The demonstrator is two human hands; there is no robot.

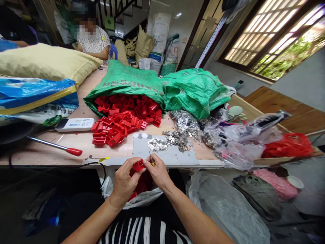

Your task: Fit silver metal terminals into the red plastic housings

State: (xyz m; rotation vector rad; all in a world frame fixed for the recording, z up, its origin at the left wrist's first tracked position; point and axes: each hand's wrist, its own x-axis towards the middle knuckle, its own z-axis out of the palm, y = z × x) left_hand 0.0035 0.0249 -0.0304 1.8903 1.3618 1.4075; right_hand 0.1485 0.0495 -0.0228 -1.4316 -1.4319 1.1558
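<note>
My left hand is closed on a small red plastic part, held just off the table's front edge. My right hand grips a thin pointed tool with a yellow handle, its metal shaft upward, while the fingertips meet the red part. Below both hands, a white sack in my lap contains more red parts. On the table ahead, a heap of red parts spills from a green woven sack. Small flat metal pieces lie on a grey sheet.
A red-handled lever and a white device are at left. Plastic bags crowd the right side, beside another green sack. Across the table sits a person. Clear plastic hangs at lower right.
</note>
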